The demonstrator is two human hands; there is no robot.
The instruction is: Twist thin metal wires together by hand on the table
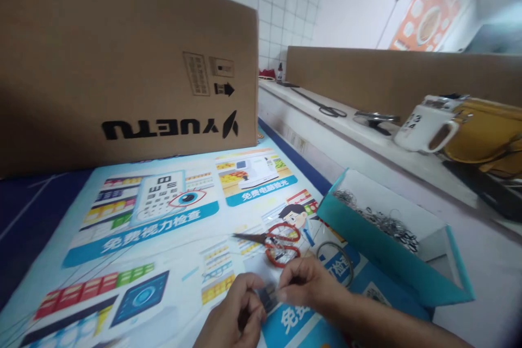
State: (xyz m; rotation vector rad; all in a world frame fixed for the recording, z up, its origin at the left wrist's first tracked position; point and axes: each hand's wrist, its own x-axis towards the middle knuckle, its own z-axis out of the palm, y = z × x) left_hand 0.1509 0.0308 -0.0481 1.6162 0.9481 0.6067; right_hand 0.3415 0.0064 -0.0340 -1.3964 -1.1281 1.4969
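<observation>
"Where the fingertips nearly meet, what is gripped?"

"A small dark item (267, 299), blurred and partly covered, is held above the printed sheet (175, 261). Its eight o'clock side is taken by the curled fingers of the left hand (240, 310); its opposite edge is pinched by the right hand (305, 280), thumb and forefinger drawn together. Its exact kind cannot be told."

"And how could that be spoiled?"

"If either pinch were loosened, it could be dropped, so little of it being held."

"What lies around it?"

"At twelve o'clock, red-handled scissors (267, 239) are laid with their blades pointed to nine; by a careless forward reach, a finger could be pricked. At two o'clock a thin ring (351, 266) is seen, and beyond it an open teal box (379, 263) holding tangled wiry pieces (383, 225). If the box were knocked by the right forearm (379, 315), those might be spilled."

"Farther out?"

"A cardboard box (134, 76) is stood at eleven o'clock, and a white mug (422, 128) is set on the ledge (359, 144) between one and two."
</observation>
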